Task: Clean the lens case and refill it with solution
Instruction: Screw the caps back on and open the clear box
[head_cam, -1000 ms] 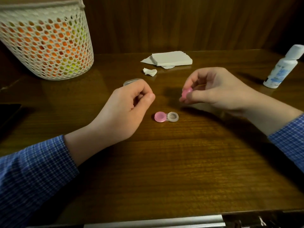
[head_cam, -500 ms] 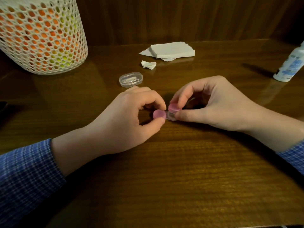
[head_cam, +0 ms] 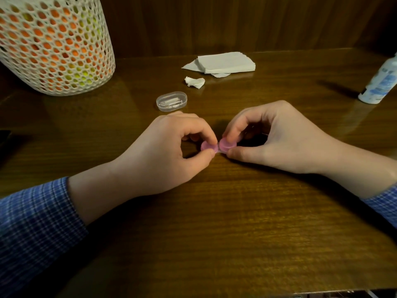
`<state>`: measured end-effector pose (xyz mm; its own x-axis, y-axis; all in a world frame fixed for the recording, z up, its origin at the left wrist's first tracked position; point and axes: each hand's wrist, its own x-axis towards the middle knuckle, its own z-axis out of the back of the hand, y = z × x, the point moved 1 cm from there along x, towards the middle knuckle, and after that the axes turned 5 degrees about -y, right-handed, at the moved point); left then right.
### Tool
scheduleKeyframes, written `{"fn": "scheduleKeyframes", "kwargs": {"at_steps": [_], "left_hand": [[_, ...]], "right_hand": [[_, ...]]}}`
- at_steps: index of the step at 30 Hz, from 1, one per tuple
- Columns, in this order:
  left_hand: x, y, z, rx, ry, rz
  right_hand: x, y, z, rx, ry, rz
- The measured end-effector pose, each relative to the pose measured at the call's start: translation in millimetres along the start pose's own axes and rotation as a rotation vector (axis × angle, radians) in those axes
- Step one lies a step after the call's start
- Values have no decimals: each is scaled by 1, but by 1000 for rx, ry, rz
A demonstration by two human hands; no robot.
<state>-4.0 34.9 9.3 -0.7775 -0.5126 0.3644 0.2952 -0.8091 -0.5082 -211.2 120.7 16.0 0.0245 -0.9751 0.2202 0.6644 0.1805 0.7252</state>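
Observation:
The small lens case (head_cam: 218,149) lies on the wooden table between my hands, with a pink cap on each well. My left hand (head_cam: 171,151) pinches the left capped end (head_cam: 207,146) between thumb and forefinger. My right hand (head_cam: 275,136) grips the right pink cap (head_cam: 227,145) with thumb and fingertips, sitting on the case's right well. The white solution bottle (head_cam: 380,82) with a blue label stands at the far right edge, well away from both hands.
A clear oval plastic box (head_cam: 171,101) sits just behind my left hand. A crumpled tissue scrap (head_cam: 194,82) and a stack of white tissues (head_cam: 223,63) lie farther back. A white mesh basket (head_cam: 53,44) of orange and yellow items stands at the back left.
My right hand brought the pink cap down from the air onto the case's right well. My left hand moved in and took hold of the case's left end.

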Motion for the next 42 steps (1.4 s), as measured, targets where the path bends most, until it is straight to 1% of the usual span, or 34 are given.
{"fn": "scheduleKeyframes", "kwargs": {"at_steps": [26, 33, 38, 42], "left_hand": [[0, 0, 3, -37, 16, 7], [1, -1, 3, -24, 15, -1], [1, -1, 3, -22, 23, 4], [1, -1, 3, -23, 18, 4]], "right_hand": [[2, -2, 4, 0, 36, 73], [3, 0, 7, 7, 60, 68], [1, 1, 5, 9, 36, 63], [2, 2, 2, -39, 11, 57]]}}
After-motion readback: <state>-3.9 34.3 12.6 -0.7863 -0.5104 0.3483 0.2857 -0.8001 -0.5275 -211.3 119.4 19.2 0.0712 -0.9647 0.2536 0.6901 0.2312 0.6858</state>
